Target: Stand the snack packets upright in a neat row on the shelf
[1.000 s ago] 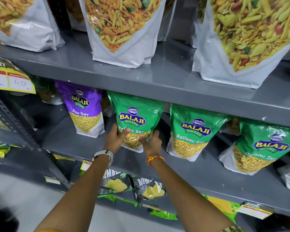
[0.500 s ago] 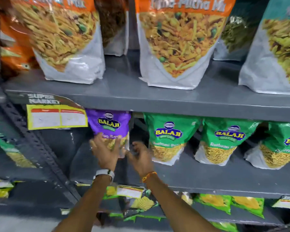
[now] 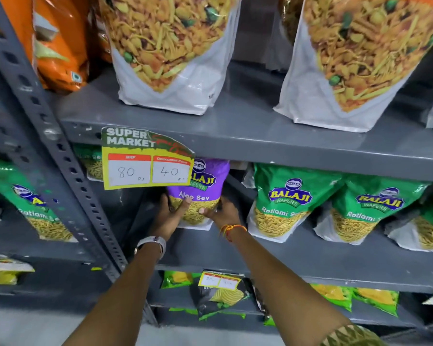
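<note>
At frame centre, left hand point(image 3: 169, 217) and right hand point(image 3: 221, 213) each clasp a grip on the purple packet's point(image 3: 203, 196) lower sides, upright on the shelf point(image 3: 298, 255).

Wristwatch point(image 3: 152, 243) on left wrist; orange thread point(image 3: 231, 229) on right; patterned sleeve point(image 3: 348, 335)

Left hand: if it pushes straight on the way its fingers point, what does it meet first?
The left hand already touches the purple Aloo Sev packet; pushing on up and right presses into it. What lies behind the packet is hidden.
</note>
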Demonstrator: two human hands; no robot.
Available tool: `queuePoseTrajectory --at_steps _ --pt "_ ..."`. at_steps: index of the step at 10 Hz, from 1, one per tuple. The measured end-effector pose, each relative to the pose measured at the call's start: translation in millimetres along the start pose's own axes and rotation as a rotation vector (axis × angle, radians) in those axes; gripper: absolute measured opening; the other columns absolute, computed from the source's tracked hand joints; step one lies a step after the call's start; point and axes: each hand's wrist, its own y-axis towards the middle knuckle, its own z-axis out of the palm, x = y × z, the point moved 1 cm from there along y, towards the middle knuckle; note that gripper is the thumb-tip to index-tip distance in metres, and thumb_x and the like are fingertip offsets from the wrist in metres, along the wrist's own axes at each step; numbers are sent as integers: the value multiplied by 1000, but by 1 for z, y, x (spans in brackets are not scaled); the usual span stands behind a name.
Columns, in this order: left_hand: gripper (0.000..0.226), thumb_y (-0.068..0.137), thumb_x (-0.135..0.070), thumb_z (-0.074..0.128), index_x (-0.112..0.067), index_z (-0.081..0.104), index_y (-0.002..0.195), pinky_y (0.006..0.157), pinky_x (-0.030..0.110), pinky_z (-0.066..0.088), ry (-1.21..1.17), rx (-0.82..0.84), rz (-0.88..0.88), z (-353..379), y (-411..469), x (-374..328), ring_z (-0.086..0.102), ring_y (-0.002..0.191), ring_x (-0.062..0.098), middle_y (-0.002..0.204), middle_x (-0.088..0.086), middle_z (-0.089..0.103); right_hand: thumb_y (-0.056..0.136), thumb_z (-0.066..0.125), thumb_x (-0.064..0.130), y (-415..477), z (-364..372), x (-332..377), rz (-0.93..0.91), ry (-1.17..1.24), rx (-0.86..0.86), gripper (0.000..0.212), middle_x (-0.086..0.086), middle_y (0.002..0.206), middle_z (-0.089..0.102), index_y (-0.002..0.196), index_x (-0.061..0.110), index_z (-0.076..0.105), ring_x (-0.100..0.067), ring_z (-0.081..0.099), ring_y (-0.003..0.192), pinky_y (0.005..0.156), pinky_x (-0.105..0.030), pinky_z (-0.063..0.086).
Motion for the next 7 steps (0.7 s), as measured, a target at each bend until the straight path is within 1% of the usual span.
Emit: queuePoseTrajectory --at_steps 1,2,3,4,5,6,7 --pt "69 54 -77 67 -47 45 114 90 42 53 42 -8 -9 -4 -6 3 68 96 6 113 -17 67 69 81 15 -4 1 -1 12 -23 20 50 -16 116 68 114 5 61 -27 64 103 95 -41 51" --pt "49 57 -74 69 -57 47 97 79 33 55 73 -14 41 -5 -11 5 69 83 -3 101 -24 68 69 82 17 -7 1 -2 23 -26 23 52 -15 117 68 115 5 60 -29 64 107 97 -43 51" --pt "46 58 -73 69 -56 48 96 75 30 55 39 1 51 -4 -17 1 69 84 -3 101 -23 68 69 82 18 -11 -1 -3 33 -41 24 53 -15 117 68 116 6 60 -29 63 108 97 -41 51" --pt "47 58 -75 66 -54 47 97 81 35 54 43 7 57 -3 -25 -7 69 93 7 106 -20 66 71 80 21 -14 0 1 50 -55 22 54 -14 120 67 118 8 57 -29 62 110 98 -40 50" --pt "59 63 -74 62 -48 42 111 81 29 51 53 34 15 -1 -41 -23 64 98 9 115 -11 63 73 77 30 -26 5 0 57 -118 -55 59 -13 122 65 122 9 53 -31 61 111 88 -30 48" --pt "76 77 -57 61 -27 31 140 82 22 40 113 -119 67 6 -58 -37 58 105 12 132 -2 55 78 73 32 -50 6 -2 -55 -180 -135 54 -16 117 67 121 8 52 -34 62 104 72 -29 41" --pt "49 87 -31 60 -12 47 131 83 34 43 201 -389 241 21 -89 -48 60 109 33 122 14 63 86 63 30 -77 -3 2 -232 -352 -112 24 -12 105 71 103 14 65 -29 65 97 74 -33 48"
